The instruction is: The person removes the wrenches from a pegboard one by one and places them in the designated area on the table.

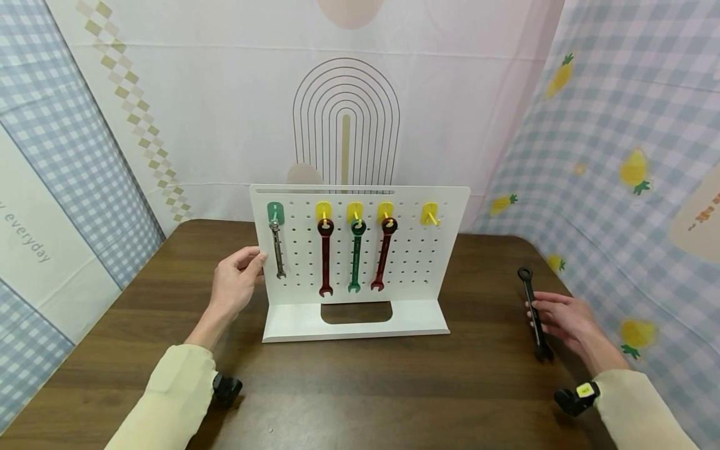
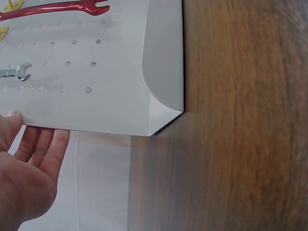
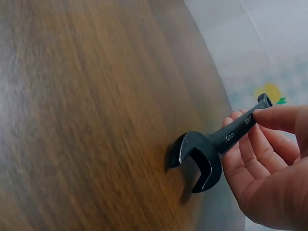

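Note:
A white pegboard stand stands upright on the table. At its left edge my left hand pinches the panel, thumb in front and fingers behind, as the left wrist view also shows. Over at the table's right side, my right hand holds a black combination wrench by its shank between thumb and fingers, open end toward me. On the board hang a small silver wrench from a green hook, a red wrench, a green wrench and another red wrench from yellow hooks. The rightmost yellow hook is bare.
The brown wooden table has rounded far corners. Behind it hangs a white patterned cloth, and a blue checked cloth with pineapple prints closes in on the right, near the right hand.

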The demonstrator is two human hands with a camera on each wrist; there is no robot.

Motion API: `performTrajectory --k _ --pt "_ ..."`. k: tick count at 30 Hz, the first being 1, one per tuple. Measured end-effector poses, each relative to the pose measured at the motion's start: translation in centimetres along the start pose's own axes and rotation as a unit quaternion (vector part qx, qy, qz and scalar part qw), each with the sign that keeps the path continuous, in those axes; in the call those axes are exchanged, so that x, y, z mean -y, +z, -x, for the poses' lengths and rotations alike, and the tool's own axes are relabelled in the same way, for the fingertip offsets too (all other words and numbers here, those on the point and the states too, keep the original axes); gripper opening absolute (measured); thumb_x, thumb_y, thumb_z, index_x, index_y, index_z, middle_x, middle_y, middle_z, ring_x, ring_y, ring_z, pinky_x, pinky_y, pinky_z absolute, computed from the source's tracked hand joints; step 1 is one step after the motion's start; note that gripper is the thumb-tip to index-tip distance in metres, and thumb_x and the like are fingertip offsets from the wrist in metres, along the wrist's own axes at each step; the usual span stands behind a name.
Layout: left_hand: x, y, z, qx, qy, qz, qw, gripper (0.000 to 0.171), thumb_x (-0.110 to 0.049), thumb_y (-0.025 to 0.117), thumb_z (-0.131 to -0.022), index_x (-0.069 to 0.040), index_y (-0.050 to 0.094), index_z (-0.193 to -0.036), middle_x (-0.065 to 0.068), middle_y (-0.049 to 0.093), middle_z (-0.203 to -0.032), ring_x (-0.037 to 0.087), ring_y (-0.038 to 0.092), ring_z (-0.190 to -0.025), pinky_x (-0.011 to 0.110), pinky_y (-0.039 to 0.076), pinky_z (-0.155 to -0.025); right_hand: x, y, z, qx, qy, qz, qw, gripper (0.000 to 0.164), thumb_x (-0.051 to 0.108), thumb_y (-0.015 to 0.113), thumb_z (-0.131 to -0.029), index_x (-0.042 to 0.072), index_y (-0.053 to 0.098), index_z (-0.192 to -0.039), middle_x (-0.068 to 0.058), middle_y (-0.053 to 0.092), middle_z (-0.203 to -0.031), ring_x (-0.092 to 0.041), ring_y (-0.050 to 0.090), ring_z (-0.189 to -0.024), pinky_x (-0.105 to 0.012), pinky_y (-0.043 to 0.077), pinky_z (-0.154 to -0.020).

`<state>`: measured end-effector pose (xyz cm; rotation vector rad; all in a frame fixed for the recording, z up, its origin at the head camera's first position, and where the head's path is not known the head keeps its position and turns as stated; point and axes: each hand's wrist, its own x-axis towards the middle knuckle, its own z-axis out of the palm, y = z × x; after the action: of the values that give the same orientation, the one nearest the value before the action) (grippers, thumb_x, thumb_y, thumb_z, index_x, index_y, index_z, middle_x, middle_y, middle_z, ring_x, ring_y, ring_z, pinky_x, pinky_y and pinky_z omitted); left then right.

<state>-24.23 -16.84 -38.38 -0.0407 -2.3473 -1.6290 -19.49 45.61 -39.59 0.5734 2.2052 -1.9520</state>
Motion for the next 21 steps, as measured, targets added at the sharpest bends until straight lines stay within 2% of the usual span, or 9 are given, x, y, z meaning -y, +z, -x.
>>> performTrajectory --k 7,13,18,21 --pt "0.0 0.0 0.0 0.002 0.001 0.003 1.0 0.032 -0.026 0.063 -0.109 -0.001 0.071 -0.125 0.023 0.071 -0.119 0.001 0.066 -0.087 0.031 0.066 -0.084 -0.5 -0.7 -0.2 -0.008 0.001 0.033 0.999 0.021 0.016 0.062 -0.107 0.031 0.073 -0.098 0.012 0.079 -0.087 -0.009 0.076 -0.08 -0.029 0.066 -0.071" --pt "-0.1 0.1 -0.1 0.002 0.004 0.009 0.9999 0.032 -0.026 0.063 -0.109 0.0 0.071 -0.126 0.024 0.072 -0.117 -0.001 0.066 -0.086 0.028 0.066 -0.082 -0.6 -1.0 -0.4 -0.016 0.004 0.049 0.999 0.022 0.014 0.063 -0.107 0.03 0.075 -0.098 0.013 0.079 -0.086 -0.008 0.075 -0.079 -0.029 0.065 -0.07" --pt "-0.1 0.0 0.0 0.003 -0.001 0.009 1.0 0.032 -0.026 0.063 -0.109 0.0 0.071 -0.126 0.024 0.072 -0.119 0.0 0.066 -0.086 0.03 0.066 -0.083 -0.6 -1.3 -0.7 -0.018 0.008 0.049 0.999 0.018 0.012 0.063 -0.106 0.023 0.076 -0.102 0.01 0.078 -0.086 -0.01 0.075 -0.079 -0.031 0.066 -0.072" --pt "-0.1 -0.1 0.0 0.002 -0.003 0.007 1.0 0.032 -0.026 0.062 -0.109 -0.001 0.071 -0.125 0.023 0.071 -0.12 0.001 0.066 -0.087 0.031 0.066 -0.084 -0.6 -1.4 -0.9 -0.017 0.01 0.053 0.998 0.016 0.011 0.062 -0.107 0.015 0.075 -0.112 0.008 0.078 -0.086 -0.011 0.075 -0.079 -0.032 0.067 -0.074"
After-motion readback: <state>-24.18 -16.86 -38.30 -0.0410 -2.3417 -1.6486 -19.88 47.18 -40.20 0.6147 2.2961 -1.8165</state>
